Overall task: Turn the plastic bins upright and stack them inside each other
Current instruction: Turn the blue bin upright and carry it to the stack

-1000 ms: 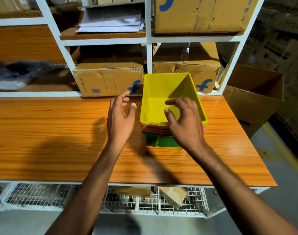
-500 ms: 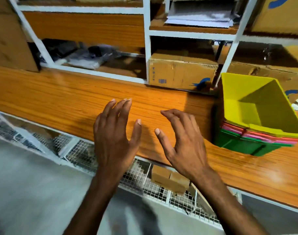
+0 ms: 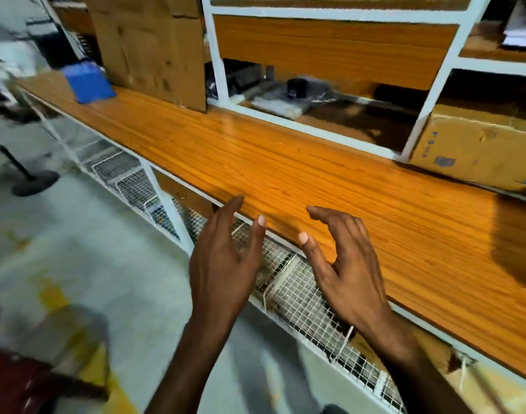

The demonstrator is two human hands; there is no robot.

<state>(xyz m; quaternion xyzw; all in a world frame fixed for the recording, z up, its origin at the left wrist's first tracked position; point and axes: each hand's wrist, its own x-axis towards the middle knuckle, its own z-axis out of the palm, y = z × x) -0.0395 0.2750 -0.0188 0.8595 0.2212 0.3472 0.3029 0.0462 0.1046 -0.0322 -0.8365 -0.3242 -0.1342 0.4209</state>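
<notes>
The stacked bins are out of the frame now. A blue plastic bin (image 3: pixel 88 82) sits far left on the wooden table (image 3: pixel 285 162), beside a tall cardboard box. My left hand (image 3: pixel 226 261) hangs open over the table's front edge, fingers apart and holding nothing. My right hand (image 3: pixel 345 264) is open too, curled loosely above the tabletop near its front edge. Both hands are empty and far from the blue bin.
A tall cardboard box (image 3: pixel 148 46) stands on the table at the back left. White shelving (image 3: pixel 223 73) holds dark items and a cardboard carton (image 3: pixel 471 147). Wire mesh baskets (image 3: pixel 288 282) run under the table. A fan stand base (image 3: pixel 34 182) and a red object (image 3: pixel 19 380) sit on the floor at left.
The view has swung left, so the yellow, pink and green bin stack has left the frame on the right. Both hands came off the stack and stay open and empty.
</notes>
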